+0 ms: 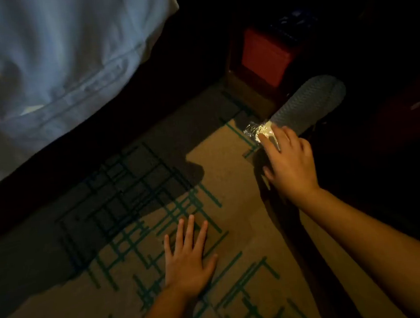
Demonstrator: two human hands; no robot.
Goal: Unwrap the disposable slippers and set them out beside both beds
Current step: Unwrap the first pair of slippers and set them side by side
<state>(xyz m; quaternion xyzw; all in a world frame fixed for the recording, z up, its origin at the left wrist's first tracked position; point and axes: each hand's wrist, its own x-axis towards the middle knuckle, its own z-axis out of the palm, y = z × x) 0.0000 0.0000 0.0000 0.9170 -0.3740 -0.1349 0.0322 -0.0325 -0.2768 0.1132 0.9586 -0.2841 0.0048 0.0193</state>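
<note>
A disposable slipper (308,103) with a dotted grey sole points up and to the right, its near end still in crinkled clear wrapping (253,130). My right hand (290,162) grips that wrapped end from below. My left hand (188,259) lies flat on the carpet with its fingers spread and nothing in it. A bed with a white cover (48,66) fills the upper left, and its dark base runs diagonally along the carpet.
Tan carpet (230,172) with green line pattern covers the floor. A dark wooden nightstand leg with a red panel (264,56) stands just left of the slipper. The area to the right is in deep shadow.
</note>
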